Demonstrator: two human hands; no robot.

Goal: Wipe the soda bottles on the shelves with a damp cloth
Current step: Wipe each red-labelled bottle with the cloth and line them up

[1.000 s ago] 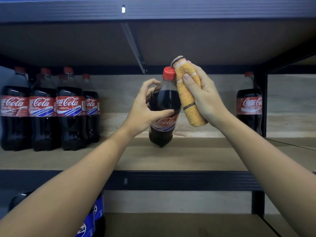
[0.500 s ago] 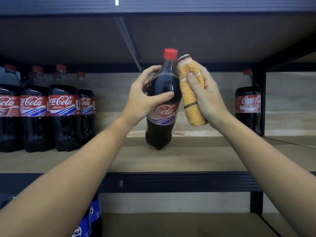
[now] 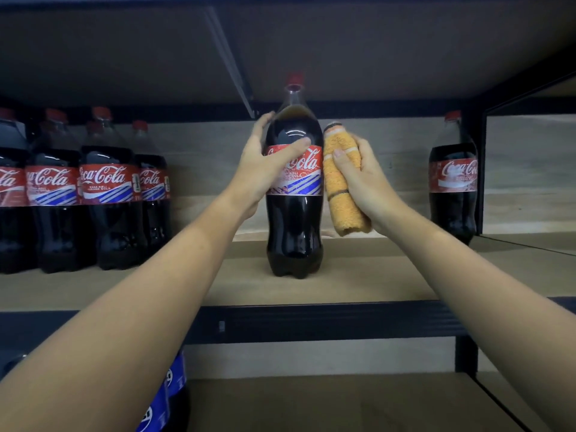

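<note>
A large cola bottle (image 3: 294, 219) with a red cap and red label stands upright on the wooden shelf board (image 3: 358, 275), near its middle. My left hand (image 3: 265, 169) grips it around the label, thumb across the front. My right hand (image 3: 366, 185) holds a rolled orange cloth (image 3: 341, 188), which lies against the bottle's right side at label height.
Several more cola bottles (image 3: 103, 188) stand in a group at the left of the same shelf, and one cola bottle (image 3: 453, 182) stands at the right by the black upright post (image 3: 473, 169). Blue-labelled bottles (image 3: 165, 400) sit on the shelf below. Another board (image 3: 311, 51) hangs close overhead.
The bottle was tilted and lifted off the board; it now stands upright on the shelf. My right hand with the cloth has slid lower along the bottle's side.
</note>
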